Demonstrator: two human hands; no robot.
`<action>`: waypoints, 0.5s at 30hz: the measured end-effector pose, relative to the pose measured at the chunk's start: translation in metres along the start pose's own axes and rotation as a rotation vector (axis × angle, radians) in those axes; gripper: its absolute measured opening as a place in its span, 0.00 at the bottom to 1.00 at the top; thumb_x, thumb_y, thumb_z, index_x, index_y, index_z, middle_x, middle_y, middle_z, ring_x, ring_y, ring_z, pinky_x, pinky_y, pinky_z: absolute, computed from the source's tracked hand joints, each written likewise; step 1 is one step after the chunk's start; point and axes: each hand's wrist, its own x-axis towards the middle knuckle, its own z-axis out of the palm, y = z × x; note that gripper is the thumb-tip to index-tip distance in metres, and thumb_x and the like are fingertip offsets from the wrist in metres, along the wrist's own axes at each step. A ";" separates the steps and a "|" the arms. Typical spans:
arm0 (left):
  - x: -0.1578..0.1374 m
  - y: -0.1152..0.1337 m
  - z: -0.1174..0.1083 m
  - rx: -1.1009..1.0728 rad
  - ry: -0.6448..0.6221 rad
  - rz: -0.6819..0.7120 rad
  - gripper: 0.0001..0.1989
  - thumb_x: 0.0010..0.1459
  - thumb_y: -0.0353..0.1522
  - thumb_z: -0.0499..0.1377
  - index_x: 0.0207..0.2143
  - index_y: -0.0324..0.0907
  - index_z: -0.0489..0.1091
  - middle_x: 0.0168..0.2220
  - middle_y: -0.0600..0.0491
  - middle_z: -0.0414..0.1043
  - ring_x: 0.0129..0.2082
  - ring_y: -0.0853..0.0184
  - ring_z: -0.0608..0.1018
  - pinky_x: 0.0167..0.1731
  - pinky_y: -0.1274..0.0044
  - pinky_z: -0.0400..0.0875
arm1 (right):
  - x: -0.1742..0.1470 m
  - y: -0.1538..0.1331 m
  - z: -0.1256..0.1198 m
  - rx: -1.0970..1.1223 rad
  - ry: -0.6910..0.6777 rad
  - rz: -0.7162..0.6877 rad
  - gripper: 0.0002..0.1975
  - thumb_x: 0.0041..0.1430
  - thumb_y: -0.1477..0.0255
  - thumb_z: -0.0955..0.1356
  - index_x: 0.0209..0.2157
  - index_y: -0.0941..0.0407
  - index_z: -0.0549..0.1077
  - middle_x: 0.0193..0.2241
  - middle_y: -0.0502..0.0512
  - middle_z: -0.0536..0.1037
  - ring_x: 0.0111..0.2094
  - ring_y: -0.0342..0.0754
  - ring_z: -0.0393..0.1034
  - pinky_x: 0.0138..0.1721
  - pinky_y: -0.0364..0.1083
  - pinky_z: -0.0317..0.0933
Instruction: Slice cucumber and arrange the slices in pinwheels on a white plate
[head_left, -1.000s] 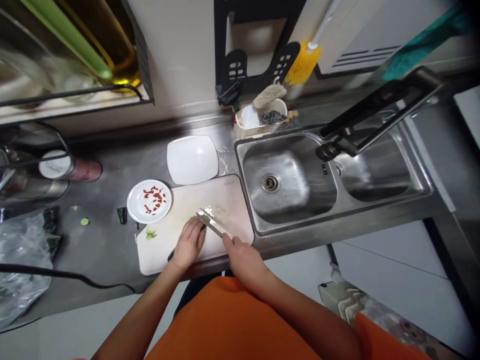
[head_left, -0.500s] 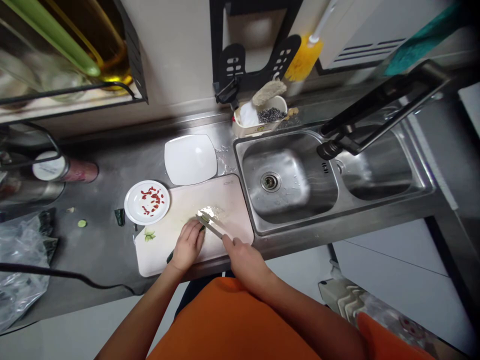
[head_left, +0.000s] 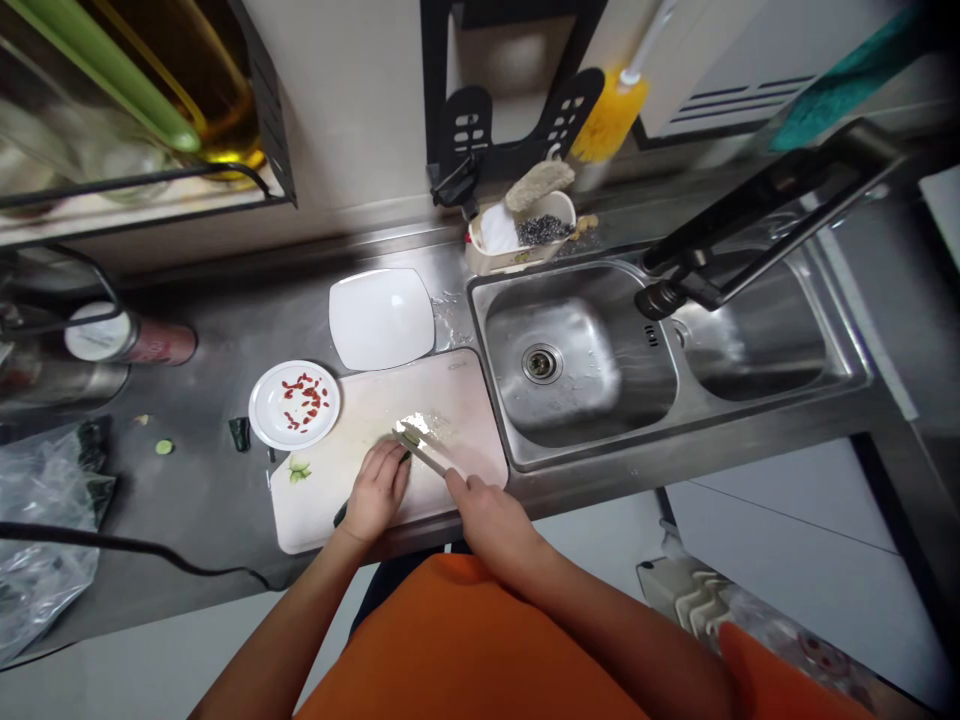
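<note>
My left hand [head_left: 377, 490] is closed over a dark green cucumber [head_left: 340, 514], holding it down on the pale cutting board [head_left: 465, 430]. Most of the cucumber is hidden under the hand; its dark end shows near the wrist. In my right hand [head_left: 491, 515] is the handle of a knife [head_left: 429, 458], whose blade lies at the cucumber's cut end, by the left fingertips. A few light green slices [head_left: 299, 468] rest at the board's left side. A round white plate [head_left: 262, 415] with small red pieces overlaps the board's upper left corner.
Behind the board lies a square white plate [head_left: 381, 318]. A steel sink [head_left: 577, 380] with a black faucet [head_left: 765, 220] is to the right. On the left are a plastic bag [head_left: 45, 560], a can [head_left: 161, 340] and dark green scraps [head_left: 239, 434]. A scrubber caddy [head_left: 499, 260] stands by the wall.
The knife blade has tilted or shifted very slightly at the cucumber's end. Both hands stay in nearly the same place, and the other things have not moved.
</note>
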 end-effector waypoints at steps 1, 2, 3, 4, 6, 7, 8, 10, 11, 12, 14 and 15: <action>0.000 0.000 0.000 -0.001 0.001 0.001 0.14 0.60 0.27 0.53 0.49 0.40 0.65 0.46 0.45 0.71 0.50 0.60 0.71 0.53 0.64 0.68 | 0.000 0.000 0.000 0.000 0.004 -0.001 0.18 0.60 0.83 0.57 0.50 0.56 0.61 0.33 0.58 0.74 0.33 0.50 0.74 0.28 0.41 0.62; 0.000 0.000 0.000 -0.002 0.000 0.003 0.14 0.60 0.27 0.53 0.49 0.40 0.65 0.46 0.45 0.71 0.50 0.60 0.71 0.52 0.64 0.68 | 0.001 0.000 0.000 0.000 0.006 -0.001 0.18 0.60 0.83 0.57 0.50 0.56 0.61 0.33 0.58 0.74 0.32 0.49 0.74 0.28 0.41 0.62; 0.000 0.001 0.000 -0.002 -0.002 0.003 0.14 0.60 0.27 0.53 0.49 0.40 0.65 0.46 0.45 0.71 0.50 0.60 0.71 0.52 0.64 0.69 | 0.001 0.000 -0.001 0.001 0.006 -0.002 0.17 0.60 0.83 0.56 0.49 0.57 0.62 0.33 0.58 0.74 0.32 0.49 0.74 0.28 0.41 0.62; 0.000 0.001 0.000 -0.002 -0.002 0.003 0.14 0.60 0.27 0.53 0.49 0.40 0.65 0.46 0.45 0.71 0.50 0.60 0.71 0.52 0.63 0.69 | 0.001 0.000 -0.001 0.003 0.004 -0.002 0.17 0.60 0.83 0.56 0.49 0.57 0.62 0.32 0.58 0.74 0.32 0.49 0.74 0.28 0.41 0.62; 0.001 0.001 -0.001 -0.001 -0.001 0.001 0.14 0.60 0.27 0.53 0.49 0.41 0.65 0.46 0.45 0.71 0.50 0.60 0.72 0.52 0.63 0.69 | 0.001 0.000 -0.002 0.006 0.001 -0.004 0.16 0.60 0.84 0.56 0.48 0.57 0.62 0.32 0.58 0.74 0.32 0.49 0.73 0.29 0.41 0.62; 0.001 0.001 0.000 -0.001 0.000 0.001 0.14 0.61 0.27 0.53 0.49 0.41 0.65 0.46 0.45 0.71 0.50 0.60 0.72 0.52 0.63 0.69 | 0.002 0.000 -0.003 0.006 0.000 -0.007 0.16 0.60 0.84 0.56 0.47 0.57 0.62 0.32 0.58 0.74 0.33 0.49 0.73 0.29 0.41 0.62; 0.001 0.001 0.000 -0.002 0.001 0.000 0.14 0.61 0.27 0.53 0.49 0.41 0.65 0.46 0.45 0.71 0.49 0.60 0.72 0.52 0.63 0.69 | 0.002 0.001 -0.003 0.007 0.001 -0.012 0.16 0.60 0.84 0.56 0.47 0.57 0.62 0.32 0.58 0.74 0.33 0.49 0.73 0.29 0.41 0.62; 0.001 0.001 0.000 -0.007 0.001 0.001 0.14 0.60 0.27 0.53 0.49 0.41 0.66 0.46 0.45 0.71 0.49 0.60 0.72 0.51 0.63 0.69 | 0.002 0.002 -0.003 0.009 0.007 -0.024 0.16 0.59 0.84 0.56 0.47 0.57 0.63 0.32 0.58 0.74 0.33 0.49 0.73 0.29 0.41 0.62; 0.001 0.001 0.000 -0.010 0.001 0.000 0.14 0.60 0.27 0.53 0.49 0.41 0.66 0.46 0.45 0.71 0.49 0.60 0.72 0.52 0.63 0.69 | 0.003 0.002 -0.003 0.010 0.010 -0.028 0.16 0.59 0.84 0.56 0.47 0.57 0.63 0.32 0.58 0.74 0.33 0.49 0.73 0.29 0.42 0.62; 0.001 0.001 0.000 -0.013 0.003 -0.001 0.14 0.60 0.28 0.53 0.49 0.41 0.66 0.46 0.45 0.71 0.49 0.60 0.72 0.52 0.63 0.69 | 0.003 0.002 -0.003 0.012 0.011 -0.031 0.16 0.59 0.84 0.57 0.47 0.57 0.63 0.31 0.58 0.74 0.33 0.50 0.73 0.29 0.42 0.62; 0.001 0.001 0.000 -0.018 0.005 -0.004 0.14 0.60 0.28 0.52 0.48 0.41 0.66 0.46 0.45 0.71 0.50 0.60 0.72 0.52 0.62 0.69 | 0.004 0.002 -0.002 0.015 0.010 -0.030 0.16 0.60 0.83 0.56 0.47 0.57 0.63 0.32 0.58 0.74 0.33 0.50 0.73 0.29 0.42 0.62; 0.001 0.001 0.000 -0.018 0.003 -0.005 0.14 0.60 0.28 0.52 0.49 0.41 0.66 0.46 0.45 0.71 0.50 0.60 0.72 0.52 0.62 0.69 | 0.004 0.002 -0.002 0.014 0.008 -0.029 0.16 0.60 0.83 0.56 0.47 0.57 0.63 0.32 0.58 0.74 0.33 0.50 0.73 0.29 0.42 0.62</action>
